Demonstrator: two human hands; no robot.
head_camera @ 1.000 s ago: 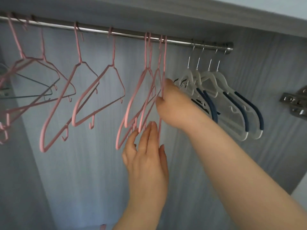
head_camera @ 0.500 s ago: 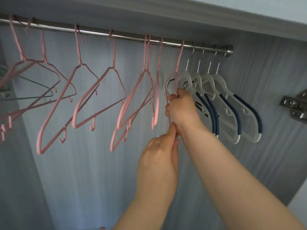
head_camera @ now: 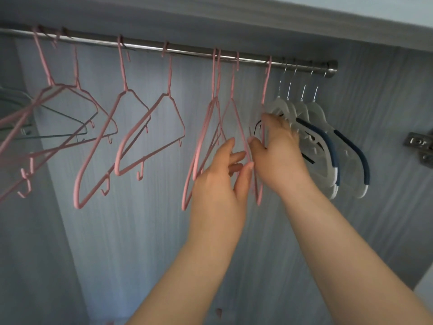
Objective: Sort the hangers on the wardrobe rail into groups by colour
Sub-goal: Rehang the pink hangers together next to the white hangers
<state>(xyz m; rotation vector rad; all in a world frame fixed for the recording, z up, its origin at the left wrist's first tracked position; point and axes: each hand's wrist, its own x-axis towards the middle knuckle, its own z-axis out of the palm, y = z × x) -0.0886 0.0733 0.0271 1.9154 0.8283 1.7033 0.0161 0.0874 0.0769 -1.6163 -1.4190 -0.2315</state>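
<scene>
A metal rail runs across the wardrobe top. Several pink wire hangers hang along its left and middle. Several white hangers with navy shoulder pads are bunched at the rail's right end. One pink hanger hangs right beside the white group. My right hand holds it loosely below its neck, thumb and index finger on either side of the wire. My left hand is just to the left, with fingers and thumb closed around the arm of the neighbouring pink hanger.
A thin grey-green wire hanger hangs behind the pink ones at far left. A metal door hinge sits on the right side wall. The grey wardrobe back panel lies behind everything.
My left hand has let go near the right hand and shifted left onto the neighbouring pink hanger. My right hand's grip on the rightmost pink hanger has loosened, its fingers spreading.
</scene>
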